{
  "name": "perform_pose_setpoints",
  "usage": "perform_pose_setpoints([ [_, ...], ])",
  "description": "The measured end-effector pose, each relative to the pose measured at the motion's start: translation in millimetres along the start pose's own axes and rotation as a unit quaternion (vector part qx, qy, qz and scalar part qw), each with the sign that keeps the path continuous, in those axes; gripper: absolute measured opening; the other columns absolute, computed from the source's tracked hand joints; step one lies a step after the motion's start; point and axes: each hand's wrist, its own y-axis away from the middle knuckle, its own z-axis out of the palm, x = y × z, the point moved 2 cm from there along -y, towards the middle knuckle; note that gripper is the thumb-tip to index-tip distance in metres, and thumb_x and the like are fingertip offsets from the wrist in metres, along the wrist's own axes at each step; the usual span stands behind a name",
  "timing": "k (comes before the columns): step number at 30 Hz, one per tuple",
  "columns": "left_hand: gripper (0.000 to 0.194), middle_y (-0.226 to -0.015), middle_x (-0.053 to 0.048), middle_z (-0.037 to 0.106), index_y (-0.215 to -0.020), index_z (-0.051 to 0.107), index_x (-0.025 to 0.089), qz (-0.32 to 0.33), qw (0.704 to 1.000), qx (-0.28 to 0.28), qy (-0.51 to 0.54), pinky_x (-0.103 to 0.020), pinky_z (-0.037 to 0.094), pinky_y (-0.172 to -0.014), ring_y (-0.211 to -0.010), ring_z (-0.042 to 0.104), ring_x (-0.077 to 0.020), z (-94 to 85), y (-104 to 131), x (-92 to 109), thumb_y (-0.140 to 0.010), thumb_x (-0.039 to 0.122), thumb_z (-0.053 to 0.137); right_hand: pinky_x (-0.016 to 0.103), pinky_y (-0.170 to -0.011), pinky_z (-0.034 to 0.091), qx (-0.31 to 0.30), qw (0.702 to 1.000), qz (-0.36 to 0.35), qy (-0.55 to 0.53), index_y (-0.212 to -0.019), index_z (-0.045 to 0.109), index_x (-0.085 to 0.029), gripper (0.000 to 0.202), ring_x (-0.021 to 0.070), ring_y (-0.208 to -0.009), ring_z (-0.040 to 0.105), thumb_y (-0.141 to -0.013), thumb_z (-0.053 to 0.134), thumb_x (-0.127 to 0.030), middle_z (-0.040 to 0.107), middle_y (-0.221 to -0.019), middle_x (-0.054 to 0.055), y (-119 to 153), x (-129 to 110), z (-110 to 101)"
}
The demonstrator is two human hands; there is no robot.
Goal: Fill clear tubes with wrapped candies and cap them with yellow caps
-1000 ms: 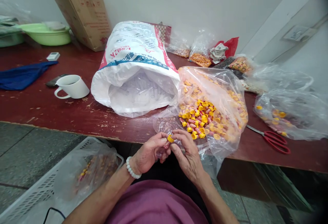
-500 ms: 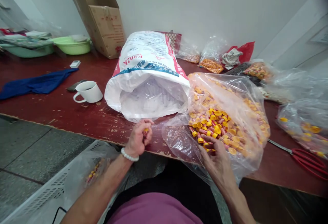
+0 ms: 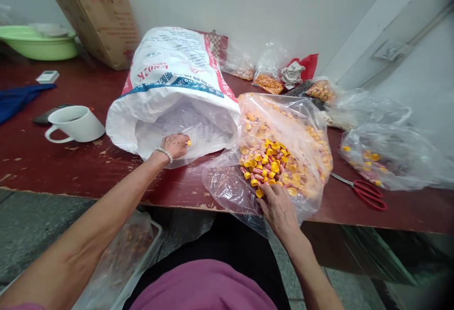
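My left hand (image 3: 174, 146), with a white bead bracelet, is at the mouth of a white woven sack (image 3: 120, 123). Its fingers are closed round a small yellow-capped piece (image 3: 188, 143). Inside the sack, a clear liner shows thin hook-like shapes. To the right lies a clear plastic bag (image 3: 220, 177), full of small red-and-white tubes with yellow caps (image 3: 271, 151). At its open mouth my right hand (image 3: 280, 206) is bent over the nearest pieces, thumb and forefinger closed on a yellow-capped tube (image 3: 260, 193).
On the red table (image 3: 166, 187) stand a white mug (image 3: 80, 125), a cardboard box (image 3: 102, 17) and a green basin (image 3: 39, 45). Red-handled scissors (image 3: 369, 194) and another clear bag (image 3: 390, 159) lie right. A white crate (image 3: 156, 234) with bagged pieces sits below the table edge.
My left hand has moved forward and left, from the table edge to the sack's mouth. My right hand stays at the bag of pieces. The view has shifted to the right.
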Motion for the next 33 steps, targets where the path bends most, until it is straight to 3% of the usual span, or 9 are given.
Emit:
perform_pose_setpoints([
  [3,0.026,-0.093,-0.009,0.069,-0.093,0.069,0.02,-0.013,0.999,0.02,0.03,-0.031,0.043,-0.074,-0.088,0.062,-0.0258,-9.1,12.2,0.9,-0.07,0.026,0.057,0.038,-0.068,0.047,0.005,1.0,-0.007,-0.016,-0.097,0.061,-0.023,0.017,0.0266,-0.084,0.054,-0.083,0.052,-0.022,0.06,-0.089,0.01,-1.8,0.7,-0.3],
  [5,0.034,-0.096,-0.008,0.069,-0.103,0.066,0.018,-0.019,0.985,0.036,0.166,-0.029,0.044,-0.074,-0.088,0.062,-0.0237,-16.7,33.1,7.3,-0.073,0.033,0.059,0.038,-0.071,0.047,0.018,0.999,-0.009,-0.038,-0.092,0.061,-0.022,0.013,0.0258,-0.085,0.055,-0.085,0.051,-0.024,0.061,-0.089,0.01,-4.2,1.0,-1.0],
  [9,0.041,-0.102,-0.007,0.066,-0.108,0.063,0.015,0.012,0.879,-0.021,0.476,-0.028,0.046,-0.077,-0.09,0.06,-0.0201,-18.2,91.6,44.1,-0.074,0.037,0.064,0.037,-0.07,0.05,0.087,0.984,0.057,-0.145,-0.104,0.055,-0.017,0.022,0.0221,-0.08,0.059,-0.089,0.047,-0.033,0.063,-0.093,0.011,-11.8,-13.6,-14.5],
  [13,0.036,-0.094,-0.005,0.064,-0.105,0.064,0.017,0.026,0.837,-0.122,0.532,-0.026,0.045,-0.071,-0.082,0.057,-0.017,-4.9,137.5,90.2,-0.074,0.034,0.067,0.031,-0.071,0.052,0.107,0.86,0.145,-0.477,-0.109,0.051,-0.019,0.026,0.0165,-0.078,0.062,-0.089,0.051,-0.036,0.065,-0.093,0.006,-17.2,-56.1,-33.2],
  [15,0.039,-0.09,-0.004,0.063,-0.107,0.064,0.017,0.022,0.815,-0.163,0.556,-0.025,0.044,-0.07,-0.078,0.055,-0.0153,-0.4,149.7,105.9,-0.073,0.035,0.069,0.029,-0.07,0.051,0.086,0.829,0.144,-0.533,-0.106,0.054,-0.02,0.024,0.0148,-0.077,0.062,-0.088,0.054,-0.037,0.065,-0.09,0.004,-16.7,-75.1,-38.3],
  [18,0.037,-0.082,-0.002,0.06,-0.103,0.064,0.014,0.019,0.769,-0.215,0.602,-0.022,0.042,-0.064,-0.07,0.05,-0.0113,0.1,158.2,118.2,-0.073,0.035,0.07,0.03,-0.073,0.05,0.039,0.868,0.103,-0.485,-0.104,0.057,-0.021,0.022,0.0149,-0.078,0.061,-0.089,0.054,-0.037,0.064,-0.089,0.003,-11.5,-85.0,-42.1],
  [20,0.031,-0.072,0.0,0.055,-0.094,0.064,0.012,0.007,0.746,-0.227,0.626,-0.019,0.036,-0.054,-0.061,0.044,-0.008,-1.4,160.3,120.0,-0.074,0.035,0.069,0.038,-0.088,0.047,0.027,0.908,0.036,-0.417,-0.113,0.055,-0.021,0.03,0.0198,-0.1,0.058,-0.088,0.054,-0.038,0.062,-0.109,0.008,-7.0,-83.3,-45.7],
  [24,0.026,-0.064,0.003,0.048,-0.08,0.059,0.012,-0.025,0.724,-0.222,0.652,-0.018,0.025,-0.044,-0.053,0.036,-0.0058,-0.5,163.1,119.6,-0.074,0.035,0.069,0.049,-0.107,0.03,0.039,0.949,-0.087,-0.3,-0.14,0.029,-0.017,0.1,0.0314,-0.132,0.032,-0.061,0.076,-0.056,0.036,-0.142,0.017,-0.1,-82.7,-48.8],
  [33,0.021,-0.074,-0.006,0.061,-0.084,0.064,0.008,-0.064,0.569,-0.311,0.758,-0.02,0.037,-0.056,-0.065,0.053,-0.0105,15.9,170.1,124.6,-0.077,0.027,0.067,0.038,-0.096,0.045,0.013,0.929,-0.072,-0.362,-0.14,0.027,-0.022,0.102,0.0255,-0.117,0.053,-0.057,0.085,-0.033,0.054,-0.128,0.012,0.7,-93.1,-29.5],
])
